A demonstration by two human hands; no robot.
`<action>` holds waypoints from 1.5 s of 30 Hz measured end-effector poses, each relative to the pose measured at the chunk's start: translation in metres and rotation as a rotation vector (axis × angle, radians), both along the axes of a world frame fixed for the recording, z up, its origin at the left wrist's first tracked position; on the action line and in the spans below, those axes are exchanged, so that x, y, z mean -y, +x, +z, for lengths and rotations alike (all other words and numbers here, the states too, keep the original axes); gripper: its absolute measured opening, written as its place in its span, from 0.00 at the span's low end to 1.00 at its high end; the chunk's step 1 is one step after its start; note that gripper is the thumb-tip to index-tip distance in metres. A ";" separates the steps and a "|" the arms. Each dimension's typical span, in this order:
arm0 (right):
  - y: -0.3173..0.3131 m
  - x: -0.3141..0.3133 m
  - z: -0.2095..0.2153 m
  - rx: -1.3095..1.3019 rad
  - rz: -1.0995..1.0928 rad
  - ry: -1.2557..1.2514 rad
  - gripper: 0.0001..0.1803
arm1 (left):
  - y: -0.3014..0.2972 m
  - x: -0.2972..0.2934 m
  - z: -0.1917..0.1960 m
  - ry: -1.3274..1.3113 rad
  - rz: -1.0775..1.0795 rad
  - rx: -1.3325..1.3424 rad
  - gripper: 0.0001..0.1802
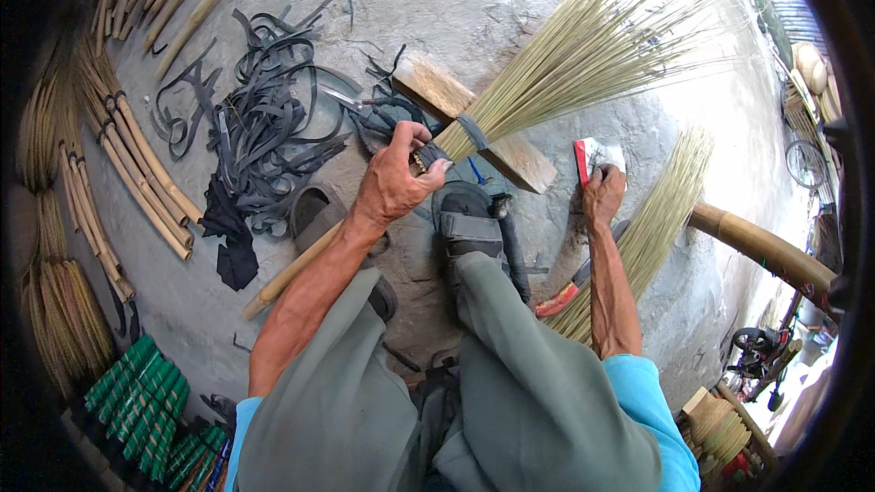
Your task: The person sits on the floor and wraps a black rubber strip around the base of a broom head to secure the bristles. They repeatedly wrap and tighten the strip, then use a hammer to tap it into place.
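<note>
My left hand [397,178] is closed round the bound neck of a stick broom [556,63], pressing near the dark strip wound there. The broom's pale bristles fan out to the upper right, with a second dark band round them. Its bamboo handle [296,270] passes under my left forearm. Beneath the bristles lies a wooden block [521,162]. My right hand [603,193] reaches down to a small red and white packet [594,153] on the floor. Its fingers are pinched together over the packet; what they hold is too small to make out.
A tangle of black strips [260,118] and scissors [343,97] lie left of the block. Beside my right forearm are loose bristles [670,196] and a red-handled tool [557,300]. A thick bamboo pole [766,244] stretches rightward. Bamboo-handled brooms [146,164] line the left side.
</note>
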State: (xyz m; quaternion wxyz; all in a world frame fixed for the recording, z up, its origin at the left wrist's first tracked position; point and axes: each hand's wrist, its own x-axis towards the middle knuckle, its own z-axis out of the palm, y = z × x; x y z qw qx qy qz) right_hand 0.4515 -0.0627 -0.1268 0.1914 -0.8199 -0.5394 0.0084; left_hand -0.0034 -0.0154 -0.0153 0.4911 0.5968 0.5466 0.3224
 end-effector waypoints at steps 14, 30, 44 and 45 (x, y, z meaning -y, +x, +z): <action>0.030 0.011 0.012 -0.671 -0.247 -0.009 0.17 | 0.003 -0.007 -0.008 0.012 0.012 0.025 0.27; 0.031 0.016 0.017 -0.454 -0.281 -0.028 0.27 | 0.004 -0.003 -0.002 0.134 0.016 -0.093 0.27; -0.255 -0.014 0.140 -0.726 0.363 -0.015 0.16 | 0.007 -0.004 0.007 0.325 0.072 -0.219 0.26; -0.261 -0.018 0.139 -0.694 0.383 0.018 0.16 | 0.008 -0.004 0.007 0.337 0.075 -0.213 0.25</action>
